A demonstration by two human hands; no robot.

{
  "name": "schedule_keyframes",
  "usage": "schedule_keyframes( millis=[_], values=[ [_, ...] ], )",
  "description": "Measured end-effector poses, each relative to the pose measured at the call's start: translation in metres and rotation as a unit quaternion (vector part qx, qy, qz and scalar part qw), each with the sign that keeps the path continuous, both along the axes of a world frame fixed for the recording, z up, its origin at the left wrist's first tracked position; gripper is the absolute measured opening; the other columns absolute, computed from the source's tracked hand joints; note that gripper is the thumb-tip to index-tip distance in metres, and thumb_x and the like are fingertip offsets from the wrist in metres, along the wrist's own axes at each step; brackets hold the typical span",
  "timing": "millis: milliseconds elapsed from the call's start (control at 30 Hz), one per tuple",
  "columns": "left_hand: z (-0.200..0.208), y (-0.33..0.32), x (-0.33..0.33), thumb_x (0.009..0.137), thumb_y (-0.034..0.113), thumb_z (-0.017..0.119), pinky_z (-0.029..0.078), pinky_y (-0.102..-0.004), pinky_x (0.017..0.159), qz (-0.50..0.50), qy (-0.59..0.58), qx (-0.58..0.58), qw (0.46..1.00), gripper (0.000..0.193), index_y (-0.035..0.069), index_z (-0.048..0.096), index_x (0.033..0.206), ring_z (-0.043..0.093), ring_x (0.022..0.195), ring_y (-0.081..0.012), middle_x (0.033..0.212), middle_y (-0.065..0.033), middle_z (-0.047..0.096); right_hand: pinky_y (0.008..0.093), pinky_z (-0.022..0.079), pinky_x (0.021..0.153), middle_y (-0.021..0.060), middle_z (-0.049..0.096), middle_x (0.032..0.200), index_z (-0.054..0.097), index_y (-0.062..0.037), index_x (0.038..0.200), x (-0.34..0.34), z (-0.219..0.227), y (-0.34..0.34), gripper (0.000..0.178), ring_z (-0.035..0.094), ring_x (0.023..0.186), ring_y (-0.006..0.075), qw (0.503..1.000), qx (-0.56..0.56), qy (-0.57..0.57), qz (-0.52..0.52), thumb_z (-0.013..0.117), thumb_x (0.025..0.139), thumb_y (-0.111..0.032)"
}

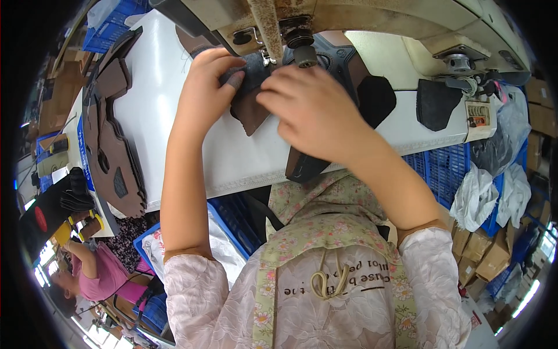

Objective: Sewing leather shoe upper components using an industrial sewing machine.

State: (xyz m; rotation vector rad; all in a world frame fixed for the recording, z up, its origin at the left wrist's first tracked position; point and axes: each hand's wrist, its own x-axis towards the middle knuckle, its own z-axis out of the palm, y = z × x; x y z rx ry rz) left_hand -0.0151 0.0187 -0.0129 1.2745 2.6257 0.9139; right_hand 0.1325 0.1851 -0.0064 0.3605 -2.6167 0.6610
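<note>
Under the needle area of a sewing machine (401, 16) lies a dark grey and brown shoe upper piece (251, 113), probably leather. My left hand (209, 87) grips it left of the presser foot (267, 58), with thumb and fingers bent on its dark part. My right hand (317, 113) is over the work just right of the needle area; its fingers are smeared by motion, so I cannot tell whether they hold anything. Beyond that hand, more dark upper with stitched lines (343, 55) spreads out, partly hidden. A black piece (376, 100) lies beside my right wrist.
A stack of brown cut pieces (119, 145) lies along the white table's (232, 168) left side. Another black piece (436, 104) rests at the right. Blue crates (444, 168) and plastic bags (476, 195) stand beyond the right edge. A person in pink (104, 270) sits at lower left.
</note>
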Motion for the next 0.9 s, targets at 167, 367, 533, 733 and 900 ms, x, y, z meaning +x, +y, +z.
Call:
schedule_keyframes(
  millis=[167,367,533,733,900],
  values=[
    [-0.010,0.012,-0.004,0.078,0.015,0.073,0.042,-0.0402,0.099,-0.047,0.018,0.005,0.999,0.034,0.003,0.067,0.110,0.051,0.120,-0.0327,0.116,-0.0093,0.063,0.0414,0.044,0.098,0.0093,0.067,0.098,0.067,-0.0025,0.091,-0.014,-0.028,-0.038,0.020,0.061,0.099,0.0266,0.992,0.103,-0.029,-0.072,0.060,0.073,-0.008],
    [-0.024,0.004,-0.007,0.079,0.024,0.074,0.042,-0.0405,0.099,-0.054,0.068,-0.017,0.996,0.036,0.006,0.067,0.110,0.049,0.122,-0.0309,0.124,-0.0075,0.058,0.0415,0.043,0.100,0.0078,0.069,0.093,0.070,-0.0023,0.086,-0.011,-0.040,-0.031,0.022,0.062,0.098,0.0221,0.998,0.033,0.034,-0.032,0.063,0.067,-0.011],
    [-0.027,0.004,-0.006,0.080,0.026,0.073,0.042,-0.0395,0.097,-0.036,0.057,-0.035,0.997,0.036,0.007,0.068,0.109,0.049,0.122,-0.0302,0.126,-0.0067,0.057,0.0421,0.043,0.100,0.0078,0.070,0.099,0.070,-0.0020,0.090,-0.008,-0.036,-0.020,0.026,0.062,0.100,0.0205,1.000,0.015,0.024,0.009,0.064,0.066,-0.011],
    [-0.029,0.004,-0.004,0.080,0.027,0.073,0.042,-0.0421,0.097,-0.035,0.084,-0.019,0.996,0.035,0.007,0.068,0.108,0.049,0.123,-0.0305,0.125,-0.0068,0.058,0.0383,0.043,0.097,0.0094,0.068,0.085,0.068,-0.0011,0.077,-0.010,-0.041,-0.026,0.016,0.061,0.090,0.0229,0.997,0.001,0.080,-0.010,0.060,0.068,-0.012],
    [-0.027,0.004,-0.002,0.082,0.028,0.070,0.042,-0.0441,0.098,-0.041,0.070,-0.037,0.996,0.036,0.007,0.067,0.112,0.048,0.126,-0.0316,0.128,-0.0080,0.057,0.0398,0.042,0.100,0.0116,0.069,0.090,0.068,-0.0005,0.079,-0.007,-0.041,-0.027,0.016,0.061,0.093,0.0236,0.996,0.013,0.084,-0.022,0.058,0.072,-0.011]
  ],
)
